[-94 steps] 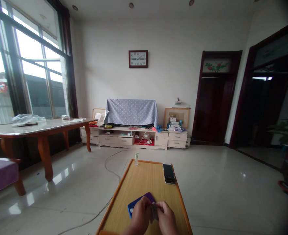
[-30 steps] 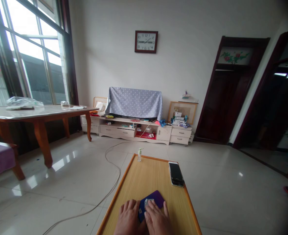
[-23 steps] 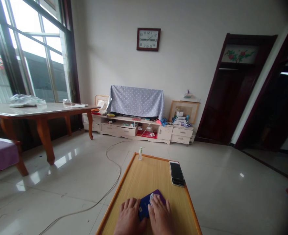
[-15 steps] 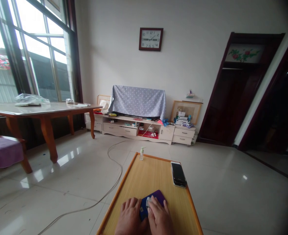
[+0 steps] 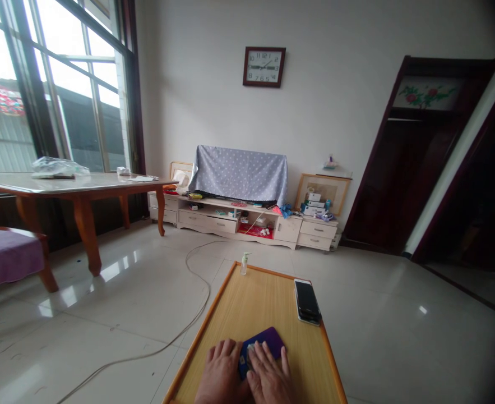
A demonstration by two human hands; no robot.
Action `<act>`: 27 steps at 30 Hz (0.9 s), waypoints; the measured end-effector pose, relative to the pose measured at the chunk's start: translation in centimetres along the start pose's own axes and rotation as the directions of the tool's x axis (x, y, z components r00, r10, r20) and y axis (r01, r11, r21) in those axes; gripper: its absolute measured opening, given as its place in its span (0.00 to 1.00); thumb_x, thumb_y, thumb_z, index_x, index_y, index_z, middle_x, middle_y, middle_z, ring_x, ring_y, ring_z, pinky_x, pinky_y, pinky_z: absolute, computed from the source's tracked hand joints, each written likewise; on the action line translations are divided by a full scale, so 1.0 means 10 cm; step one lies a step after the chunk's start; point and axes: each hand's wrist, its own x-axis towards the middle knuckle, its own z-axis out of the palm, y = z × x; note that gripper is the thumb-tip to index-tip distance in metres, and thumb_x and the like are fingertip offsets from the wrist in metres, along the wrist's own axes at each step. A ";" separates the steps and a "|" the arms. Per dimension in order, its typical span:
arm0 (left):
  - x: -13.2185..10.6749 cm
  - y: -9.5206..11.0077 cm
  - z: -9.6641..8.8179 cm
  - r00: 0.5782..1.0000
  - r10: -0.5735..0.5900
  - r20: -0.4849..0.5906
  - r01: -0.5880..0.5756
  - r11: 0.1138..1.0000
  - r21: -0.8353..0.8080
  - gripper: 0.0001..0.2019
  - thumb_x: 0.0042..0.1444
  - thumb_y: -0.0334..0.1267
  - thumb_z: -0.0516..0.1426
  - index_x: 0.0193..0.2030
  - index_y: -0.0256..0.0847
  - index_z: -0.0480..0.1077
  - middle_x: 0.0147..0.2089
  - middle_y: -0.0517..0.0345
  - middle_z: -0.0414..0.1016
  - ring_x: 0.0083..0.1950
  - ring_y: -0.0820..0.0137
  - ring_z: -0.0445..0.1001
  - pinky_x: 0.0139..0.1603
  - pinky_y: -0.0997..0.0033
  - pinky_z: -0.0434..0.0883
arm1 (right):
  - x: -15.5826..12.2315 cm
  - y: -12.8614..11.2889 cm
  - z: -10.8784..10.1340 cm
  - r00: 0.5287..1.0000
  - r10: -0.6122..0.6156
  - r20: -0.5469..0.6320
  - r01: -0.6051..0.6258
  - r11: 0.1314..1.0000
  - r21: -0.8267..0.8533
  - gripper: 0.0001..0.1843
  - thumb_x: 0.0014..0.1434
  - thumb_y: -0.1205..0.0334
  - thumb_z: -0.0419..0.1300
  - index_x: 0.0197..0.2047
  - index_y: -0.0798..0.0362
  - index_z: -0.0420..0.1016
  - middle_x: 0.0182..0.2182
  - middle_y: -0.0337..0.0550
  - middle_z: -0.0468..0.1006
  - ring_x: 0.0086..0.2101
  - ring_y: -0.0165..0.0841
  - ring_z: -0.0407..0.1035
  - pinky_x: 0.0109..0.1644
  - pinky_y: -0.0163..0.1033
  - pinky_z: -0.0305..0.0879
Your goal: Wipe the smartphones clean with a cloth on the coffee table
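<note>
A flat blue-and-purple object with rounded corners, like the back of a phone, lies tilted on the small wooden table. My left hand is closed at its left edge, fingers curled and thumb low beside it, holding it against the tabletop. Over its middle lies my right hand, fingers extended forward, pressing a small whitish wad that looks like tissue or cloth. Most of the wad is under the fingers. The lower part of the blue-and-purple object is hidden by both hands.
A dark-screened phone rests on the table's right edge, seemingly atop another. At the far left corner stands a small clear pump bottle. A cable runs across the floor on the left. Farther back is a low white cabinet.
My right hand has slid slightly left and down over the blue-and-purple object, its fingers flatter and covering more of the wad. My left hand stays put. The view has shifted slightly.
</note>
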 end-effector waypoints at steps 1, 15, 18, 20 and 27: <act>0.00 0.00 0.01 1.000 0.000 -0.004 0.000 1.000 -0.003 0.27 0.48 0.51 0.54 0.57 0.53 0.69 0.55 0.53 0.71 0.57 0.55 0.64 0.59 0.56 0.55 | 0.01 -0.01 -0.03 1.000 0.000 0.015 0.000 1.000 0.000 0.24 0.71 0.47 0.44 0.68 0.31 0.53 0.65 0.34 0.59 0.64 0.47 0.56 0.68 0.68 0.42; 0.02 0.00 0.02 1.000 -0.006 0.024 0.005 0.999 0.044 0.24 0.52 0.45 0.52 0.57 0.51 0.68 0.55 0.53 0.70 0.56 0.57 0.65 0.58 0.57 0.56 | 0.07 -0.14 0.00 0.997 0.037 0.068 -0.038 0.999 0.007 0.25 0.70 0.43 0.42 0.69 0.30 0.50 0.66 0.35 0.57 0.65 0.49 0.53 0.67 0.73 0.35; 0.00 0.06 -0.03 1.000 -0.009 -0.003 0.009 0.999 0.043 0.23 0.54 0.48 0.51 0.57 0.51 0.69 0.54 0.54 0.71 0.56 0.58 0.64 0.58 0.59 0.56 | 0.09 -0.15 -0.09 0.989 0.131 0.072 -0.128 0.991 -0.046 0.26 0.71 0.41 0.39 0.69 0.33 0.53 0.67 0.36 0.56 0.66 0.47 0.51 0.67 0.74 0.32; -0.02 0.10 -0.05 1.000 -0.011 -0.020 0.011 0.999 0.041 0.25 0.53 0.51 0.51 0.58 0.52 0.68 0.54 0.54 0.71 0.57 0.58 0.64 0.59 0.59 0.55 | 0.14 -0.16 -0.15 0.970 0.239 0.052 -0.233 0.967 -0.101 0.29 0.70 0.39 0.37 0.68 0.37 0.56 0.67 0.39 0.56 0.67 0.47 0.49 0.66 0.74 0.31; 0.01 -0.01 0.04 1.000 -0.018 0.023 0.016 0.997 0.078 0.29 0.57 0.49 0.47 0.66 0.47 0.62 0.60 0.53 0.69 0.60 0.58 0.62 0.62 0.59 0.52 | 0.17 -0.34 -0.15 0.988 0.123 0.095 -0.120 0.992 -0.039 0.25 0.72 0.43 0.37 0.67 0.33 0.59 0.65 0.36 0.62 0.65 0.46 0.53 0.67 0.71 0.38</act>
